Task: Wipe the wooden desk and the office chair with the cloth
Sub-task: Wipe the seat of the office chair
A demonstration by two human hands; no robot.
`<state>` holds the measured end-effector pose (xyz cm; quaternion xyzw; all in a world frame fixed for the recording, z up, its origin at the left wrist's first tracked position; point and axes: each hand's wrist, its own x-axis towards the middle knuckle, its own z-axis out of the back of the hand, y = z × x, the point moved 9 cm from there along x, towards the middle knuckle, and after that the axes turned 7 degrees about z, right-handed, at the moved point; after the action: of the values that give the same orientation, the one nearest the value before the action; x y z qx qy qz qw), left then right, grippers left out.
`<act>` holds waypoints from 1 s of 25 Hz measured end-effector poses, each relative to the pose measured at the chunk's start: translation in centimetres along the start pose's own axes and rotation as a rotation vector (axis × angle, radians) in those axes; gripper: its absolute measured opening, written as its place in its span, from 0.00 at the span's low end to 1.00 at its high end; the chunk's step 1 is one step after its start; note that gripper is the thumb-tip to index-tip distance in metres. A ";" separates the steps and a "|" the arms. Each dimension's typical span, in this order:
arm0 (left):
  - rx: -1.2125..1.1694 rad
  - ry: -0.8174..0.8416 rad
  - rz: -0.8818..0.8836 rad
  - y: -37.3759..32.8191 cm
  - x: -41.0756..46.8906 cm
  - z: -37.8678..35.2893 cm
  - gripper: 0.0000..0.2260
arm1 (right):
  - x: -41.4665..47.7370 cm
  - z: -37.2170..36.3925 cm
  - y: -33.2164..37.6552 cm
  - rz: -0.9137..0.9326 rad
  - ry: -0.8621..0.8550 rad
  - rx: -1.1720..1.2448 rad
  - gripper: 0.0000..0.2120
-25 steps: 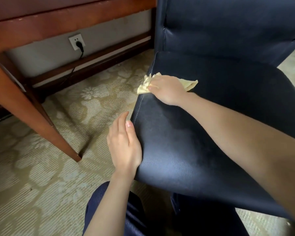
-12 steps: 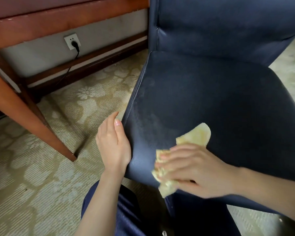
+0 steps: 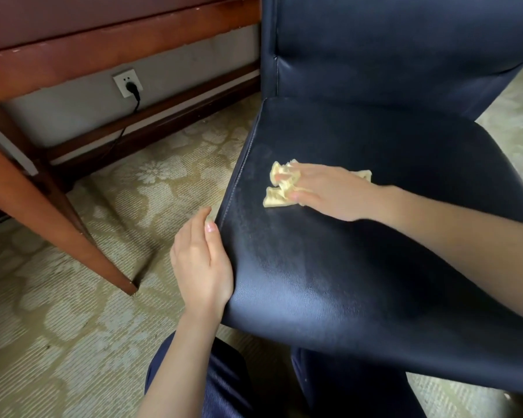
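The office chair (image 3: 360, 267) is dark navy leather and fills the right half of the view, seat toward me, backrest at the top. A crumpled yellow cloth (image 3: 280, 184) lies on the seat near its left edge. My right hand (image 3: 329, 193) presses it down, the fingers over the cloth and partly bunching it. My left hand (image 3: 201, 260) rests flat against the seat's left front edge, thumb on the leather. The wooden desk (image 3: 73, 52) stands at the upper left, with one slanted leg reaching the floor.
Patterned beige carpet (image 3: 73, 312) covers the floor. A white wall socket (image 3: 127, 82) with a black plug and cord sits under the desk. A dark wooden rail (image 3: 163, 116) runs along the wall. My knee in dark blue trousers (image 3: 224, 387) is at the bottom.
My right hand swept the cloth from the seat's far left corner down to the front edge, then back up to the middle left. My left hand stayed on the seat edge.
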<state>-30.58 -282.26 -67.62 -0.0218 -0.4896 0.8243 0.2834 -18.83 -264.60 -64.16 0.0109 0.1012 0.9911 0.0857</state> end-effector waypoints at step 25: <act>0.074 -0.006 0.023 0.1 1.6 0.0 0.23 | -5.3 -1.4 9.1 0.146 -0.255 0.048 0.10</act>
<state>-31.95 -281.51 -67.39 -0.0146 -0.4593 0.8451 0.2733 -15.18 -274.60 -63.74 0.1459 0.1119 0.9826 0.0254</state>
